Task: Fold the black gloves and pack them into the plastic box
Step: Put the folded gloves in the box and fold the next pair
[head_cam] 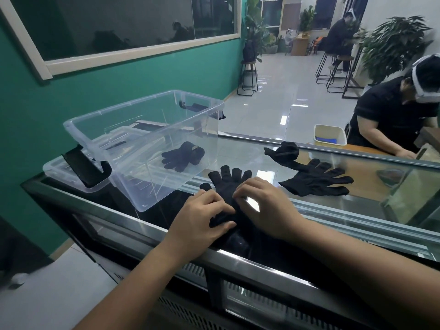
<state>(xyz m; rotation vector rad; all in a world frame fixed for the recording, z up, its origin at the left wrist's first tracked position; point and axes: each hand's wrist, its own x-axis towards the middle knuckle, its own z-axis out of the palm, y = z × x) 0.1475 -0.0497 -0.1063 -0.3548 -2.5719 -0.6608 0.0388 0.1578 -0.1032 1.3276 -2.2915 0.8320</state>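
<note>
Head view — no legible writing

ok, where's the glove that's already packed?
In the head view it lies flat on the floor of the clear plastic box, packed glove near the box's right wall, left of the glove under both hands.

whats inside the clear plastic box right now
One black glove lies on the floor of the clear plastic box. Nothing else shows through its walls; what is under that glove cannot be seen.
</note>
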